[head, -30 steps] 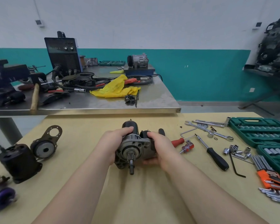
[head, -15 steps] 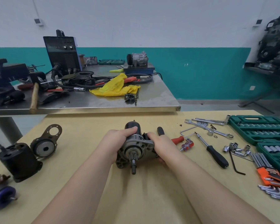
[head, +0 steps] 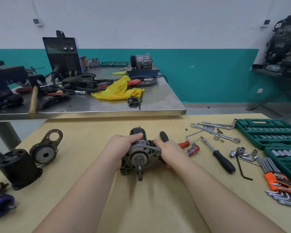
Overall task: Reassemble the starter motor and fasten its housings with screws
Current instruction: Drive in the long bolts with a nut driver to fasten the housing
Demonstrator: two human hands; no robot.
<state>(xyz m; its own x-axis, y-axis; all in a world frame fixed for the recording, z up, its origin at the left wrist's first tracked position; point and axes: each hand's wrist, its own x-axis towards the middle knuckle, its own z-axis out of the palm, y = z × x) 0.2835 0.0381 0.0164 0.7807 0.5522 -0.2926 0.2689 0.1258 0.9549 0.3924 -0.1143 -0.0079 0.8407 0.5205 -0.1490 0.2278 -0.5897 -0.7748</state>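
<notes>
The left hand [head: 118, 148] curls over the top of the starter motor [head: 141, 152], thumb laid across its black body; the right hand [head: 168, 153] grips its other side. The motor lies on the wooden table [head: 91, 128], shaft toward the person (its far end is hidden). Screwdrivers [head: 192, 148] and a green socket case [head: 267, 133] lie to the right.

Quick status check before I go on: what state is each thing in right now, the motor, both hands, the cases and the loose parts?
starter motor: lying on the wooden table, shaft toward the camera, held at both sides
left hand: grips the motor's left side
right hand: grips its right side
socket set case: open
black housing: standing apart at left
end plate: detached, beside the black housing
black-handled driver: lying unused
hex key set: lying in its orange holder
</notes>
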